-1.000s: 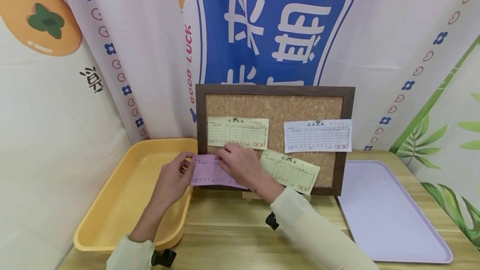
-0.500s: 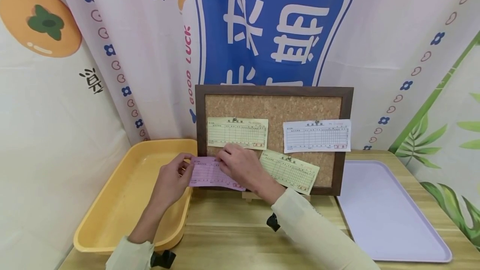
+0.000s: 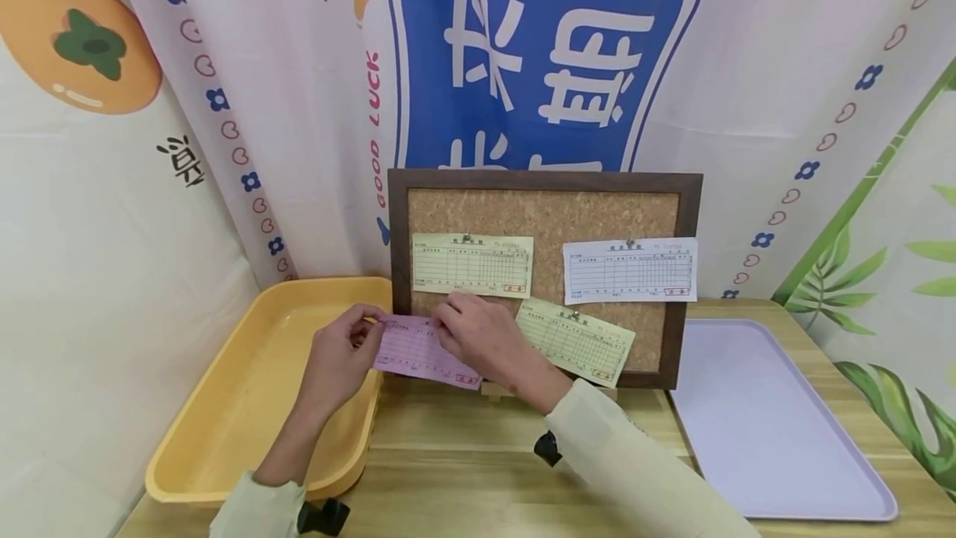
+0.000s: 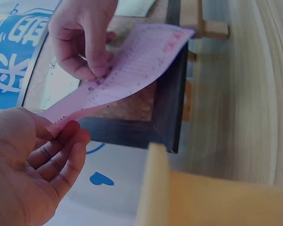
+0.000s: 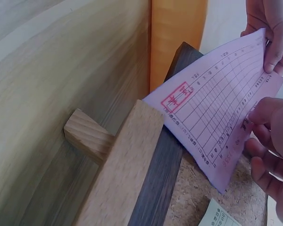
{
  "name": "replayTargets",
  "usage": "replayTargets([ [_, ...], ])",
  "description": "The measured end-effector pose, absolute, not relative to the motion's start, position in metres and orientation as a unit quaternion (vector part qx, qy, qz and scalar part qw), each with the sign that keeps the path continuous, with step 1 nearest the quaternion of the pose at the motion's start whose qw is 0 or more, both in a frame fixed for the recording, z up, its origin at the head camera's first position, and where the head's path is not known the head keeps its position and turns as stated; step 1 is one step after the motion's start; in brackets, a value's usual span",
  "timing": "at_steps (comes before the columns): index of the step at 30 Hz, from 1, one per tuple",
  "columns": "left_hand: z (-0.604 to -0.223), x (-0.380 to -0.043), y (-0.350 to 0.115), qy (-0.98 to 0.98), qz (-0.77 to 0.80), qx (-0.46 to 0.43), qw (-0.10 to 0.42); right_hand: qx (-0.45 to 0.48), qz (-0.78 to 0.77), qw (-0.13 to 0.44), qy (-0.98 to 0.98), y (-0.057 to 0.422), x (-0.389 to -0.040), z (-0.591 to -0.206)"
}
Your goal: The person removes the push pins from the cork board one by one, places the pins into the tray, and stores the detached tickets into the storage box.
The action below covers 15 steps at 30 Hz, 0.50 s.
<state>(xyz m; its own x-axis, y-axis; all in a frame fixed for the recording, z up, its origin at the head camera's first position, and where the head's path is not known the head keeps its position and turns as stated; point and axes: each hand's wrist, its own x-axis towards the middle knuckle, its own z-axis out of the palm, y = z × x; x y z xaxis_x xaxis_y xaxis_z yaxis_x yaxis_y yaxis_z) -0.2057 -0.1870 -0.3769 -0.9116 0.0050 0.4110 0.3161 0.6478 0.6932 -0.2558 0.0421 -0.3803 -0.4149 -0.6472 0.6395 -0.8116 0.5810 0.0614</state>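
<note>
A pink receipt slip [image 3: 418, 350] is held in front of the lower left of a framed cork board [image 3: 548, 210]. My left hand [image 3: 338, 362] pinches the slip's left end between thumb and fingers. With curled fingers, my right hand [image 3: 489, 340] pinches its upper edge near the middle; whether a pin is under those fingertips is hidden. In the left wrist view the slip [image 4: 132, 70] bows away from the cork. A yellow receipt [image 3: 474, 266] hangs pinned just above. Another yellow receipt [image 3: 577, 342] is pinned at a slant to the right, below a pinned white receipt [image 3: 631, 272].
The board leans on a wooden easel [image 5: 127, 165] on the wood-grain table [image 3: 478, 455]. A deep yellow tray [image 3: 179, 447] stands at left, close to the frame. A flat lilac tray [image 3: 784, 430] lies at right. A printed curtain [image 3: 336, 106] hangs behind.
The pink slip has shifted slightly down and left, and its right end has tilted lower. My right hand has dropped a little with it. My left hand has barely moved.
</note>
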Motion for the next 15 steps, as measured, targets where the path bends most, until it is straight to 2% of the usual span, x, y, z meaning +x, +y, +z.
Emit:
replayTargets([
  [15, -0.3720, -0.1991, -0.1897, -0.882, -0.412, -0.095, 0.209, 0.446, 0.145, 0.321, -0.823, 0.0461, -0.2461, -0.3734],
])
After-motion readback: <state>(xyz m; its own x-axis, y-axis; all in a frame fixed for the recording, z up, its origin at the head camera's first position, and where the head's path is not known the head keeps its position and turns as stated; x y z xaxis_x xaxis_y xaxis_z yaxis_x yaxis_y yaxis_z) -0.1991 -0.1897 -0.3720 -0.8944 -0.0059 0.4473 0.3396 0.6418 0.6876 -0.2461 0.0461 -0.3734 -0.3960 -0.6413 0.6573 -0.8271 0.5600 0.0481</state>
